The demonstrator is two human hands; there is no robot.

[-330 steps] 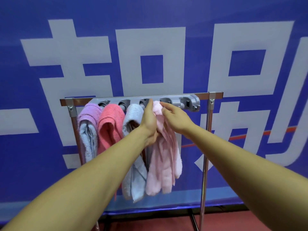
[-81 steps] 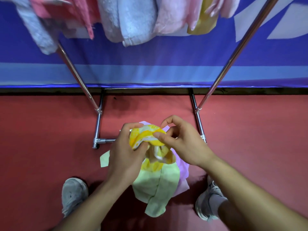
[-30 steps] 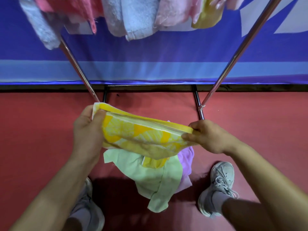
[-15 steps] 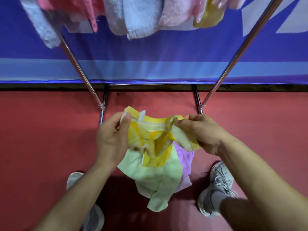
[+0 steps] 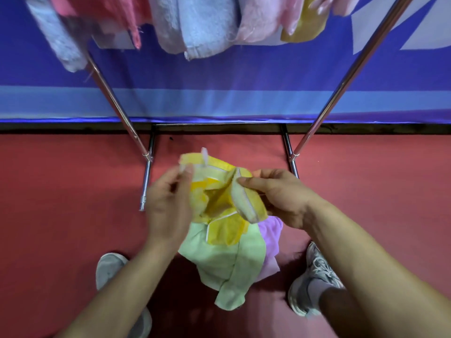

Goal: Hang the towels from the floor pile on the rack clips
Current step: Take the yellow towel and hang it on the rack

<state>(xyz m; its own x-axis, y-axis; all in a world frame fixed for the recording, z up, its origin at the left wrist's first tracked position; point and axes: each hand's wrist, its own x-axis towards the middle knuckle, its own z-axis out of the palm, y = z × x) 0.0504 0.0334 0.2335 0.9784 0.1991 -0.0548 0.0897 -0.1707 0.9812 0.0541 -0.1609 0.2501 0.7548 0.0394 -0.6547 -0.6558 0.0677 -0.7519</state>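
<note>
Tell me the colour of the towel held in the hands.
The towel is yellow with white edging and paler patches; head view.

Red floor (image 5: pixel 61 203), pale green towel (image 5: pixel 227 262) crumpled directly below the grip, purple towel (image 5: pixel 271 240) touching it, below-right of the grip, chrome rack feet (image 5: pixel 146 186) beyond, grey shoes (image 5: pixel 314 269) nearer, either side.

Head view, steeply downward, close above floor (image 5: pixel 48 215)
</note>
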